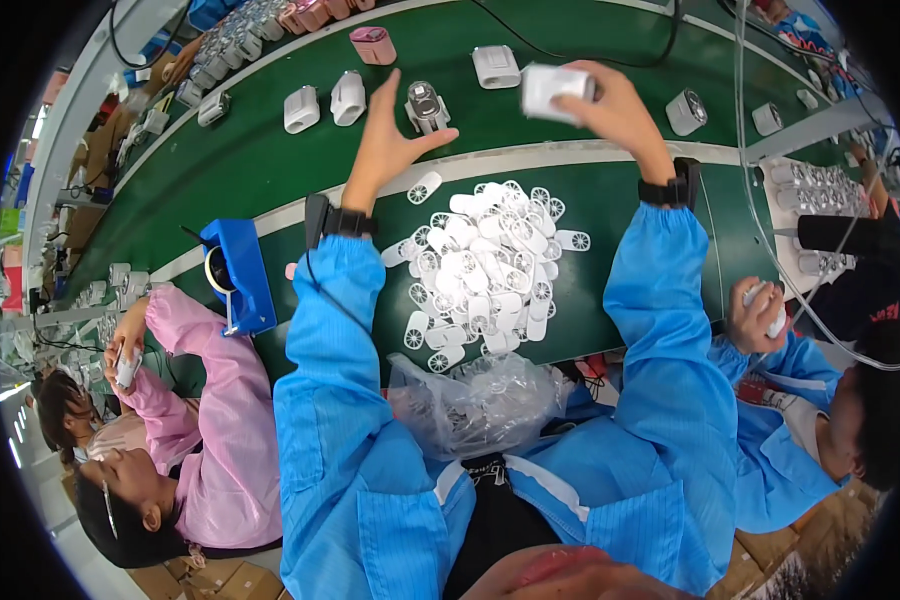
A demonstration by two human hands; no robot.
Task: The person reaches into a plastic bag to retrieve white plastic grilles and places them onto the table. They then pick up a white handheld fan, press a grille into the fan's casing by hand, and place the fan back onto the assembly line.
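Note:
My left hand (390, 145) reaches over the green belt with thumb and fingers spread. Right by it stands a grey-and-white device housing (427, 107), its inner parts exposed; whether my fingers touch it I cannot tell. In my right hand (613, 105) I grip a white device housing (550, 92), raised and slightly blurred. A large pile of flat white plastic covers (485, 265) with round spoked grilles lies on the green table between my forearms. One loose cover (424, 187) rests apart, near my left wrist.
White housings (348, 98) and a pink one (373, 45) stand on the belt. A blue tape dispenser (242, 275) is at left. A crumpled clear bag (475, 405) lies before me. Co-workers sit either side, a pink sleeve (205, 340) at left. Thin tubes (745, 150) hang at right.

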